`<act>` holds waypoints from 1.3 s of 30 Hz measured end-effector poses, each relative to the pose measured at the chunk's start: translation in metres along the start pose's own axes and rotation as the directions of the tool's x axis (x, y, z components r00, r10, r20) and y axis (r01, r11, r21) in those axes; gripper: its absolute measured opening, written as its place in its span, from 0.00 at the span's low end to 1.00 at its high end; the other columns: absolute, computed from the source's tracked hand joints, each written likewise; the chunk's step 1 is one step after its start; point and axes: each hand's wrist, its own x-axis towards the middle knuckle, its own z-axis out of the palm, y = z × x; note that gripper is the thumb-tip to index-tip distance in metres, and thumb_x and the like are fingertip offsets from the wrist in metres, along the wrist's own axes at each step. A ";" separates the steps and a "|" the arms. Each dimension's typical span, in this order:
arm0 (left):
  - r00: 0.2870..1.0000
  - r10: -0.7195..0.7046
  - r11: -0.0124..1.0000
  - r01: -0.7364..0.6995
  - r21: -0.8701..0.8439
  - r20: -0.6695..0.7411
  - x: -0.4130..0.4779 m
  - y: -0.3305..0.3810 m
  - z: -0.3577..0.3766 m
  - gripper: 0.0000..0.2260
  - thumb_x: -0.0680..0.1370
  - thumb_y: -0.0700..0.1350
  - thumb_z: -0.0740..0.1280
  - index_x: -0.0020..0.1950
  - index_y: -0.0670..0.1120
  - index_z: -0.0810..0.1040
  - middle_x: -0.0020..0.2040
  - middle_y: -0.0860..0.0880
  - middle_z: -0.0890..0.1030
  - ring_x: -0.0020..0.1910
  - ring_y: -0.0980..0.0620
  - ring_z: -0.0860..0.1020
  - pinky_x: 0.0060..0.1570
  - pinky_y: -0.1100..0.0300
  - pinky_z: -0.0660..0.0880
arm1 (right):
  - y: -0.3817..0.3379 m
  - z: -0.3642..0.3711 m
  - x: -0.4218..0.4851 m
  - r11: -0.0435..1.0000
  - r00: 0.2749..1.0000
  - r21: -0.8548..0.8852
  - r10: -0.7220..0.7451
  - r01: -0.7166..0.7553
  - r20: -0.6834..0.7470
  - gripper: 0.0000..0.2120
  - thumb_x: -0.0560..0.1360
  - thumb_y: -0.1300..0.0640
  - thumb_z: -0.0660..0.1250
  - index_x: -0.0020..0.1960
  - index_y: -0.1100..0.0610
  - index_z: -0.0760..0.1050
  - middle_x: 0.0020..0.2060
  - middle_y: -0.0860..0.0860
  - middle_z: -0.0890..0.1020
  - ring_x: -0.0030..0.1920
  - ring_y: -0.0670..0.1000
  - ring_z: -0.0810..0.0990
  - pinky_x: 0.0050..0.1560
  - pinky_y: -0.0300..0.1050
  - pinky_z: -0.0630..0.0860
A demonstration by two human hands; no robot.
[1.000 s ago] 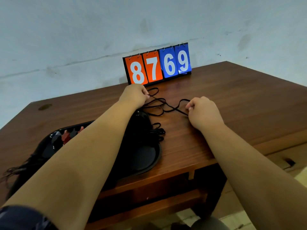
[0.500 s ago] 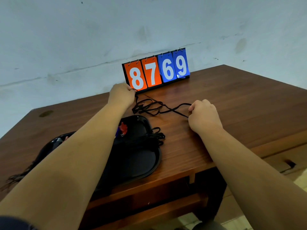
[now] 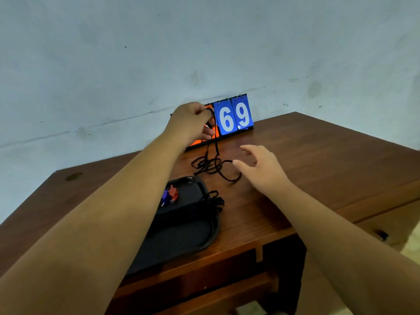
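A thin black cord (image 3: 213, 165) lies in a tangle on the wooden table (image 3: 318, 169), with two strands rising to my left hand (image 3: 191, 123). That hand pinches the cord's upper end, raised in front of the orange cards of the flip scoreboard (image 3: 234, 117). My right hand (image 3: 261, 168) hovers just right of the tangle with fingers spread and holds nothing. More black cord (image 3: 213, 201) hangs over the rim of a black tray (image 3: 204, 233).
The black tray sits at the table's near left, partly hidden by my left forearm; small red and blue clips (image 3: 169, 196) lie in it. The scoreboard stands against the pale wall (image 3: 159, 53). A drawer front (image 3: 386, 223) shows at the right.
My left hand has lifted the cord up in front of the scoreboard. My right hand has let go of the cord and spread its fingers. The camera has tilted upward.
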 end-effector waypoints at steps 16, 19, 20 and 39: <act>0.966 0.149 0.949 -0.079 0.304 -0.214 -0.021 0.026 -0.070 0.09 0.84 0.49 0.68 0.50 0.47 0.85 0.45 0.47 0.86 0.49 0.44 0.87 0.59 0.43 0.83 | -0.048 -0.045 0.017 0.959 0.982 0.248 0.166 -0.140 -0.089 0.12 0.89 0.54 0.59 0.59 0.53 0.81 0.42 0.47 0.87 0.38 0.44 0.82 0.38 0.39 0.71; 0.957 0.072 0.979 -0.014 0.203 -0.281 -0.018 0.013 -0.091 0.08 0.84 0.47 0.69 0.49 0.46 0.85 0.44 0.46 0.86 0.48 0.43 0.87 0.60 0.42 0.83 | -0.030 -0.057 0.017 0.953 0.972 0.244 0.212 -0.182 -0.101 0.13 0.88 0.55 0.59 0.58 0.53 0.82 0.42 0.48 0.88 0.40 0.46 0.83 0.43 0.43 0.75; 0.953 0.041 0.987 0.009 0.163 -0.299 -0.017 0.009 -0.097 0.08 0.84 0.47 0.69 0.49 0.45 0.85 0.43 0.46 0.85 0.47 0.44 0.87 0.61 0.42 0.83 | -0.024 -0.059 0.017 0.946 0.967 0.256 0.232 -0.199 -0.106 0.13 0.88 0.55 0.59 0.59 0.54 0.83 0.41 0.48 0.88 0.40 0.48 0.83 0.45 0.45 0.77; 0.939 -0.344 0.800 0.294 -0.523 0.001 -0.038 -0.008 -0.115 0.27 0.88 0.64 0.57 0.56 0.41 0.81 0.52 0.41 0.90 0.52 0.38 0.89 0.55 0.42 0.85 | -0.026 -0.050 0.016 0.762 0.953 0.580 0.289 -0.288 0.093 0.09 0.88 0.57 0.64 0.59 0.55 0.84 0.46 0.53 0.88 0.45 0.52 0.86 0.46 0.50 0.84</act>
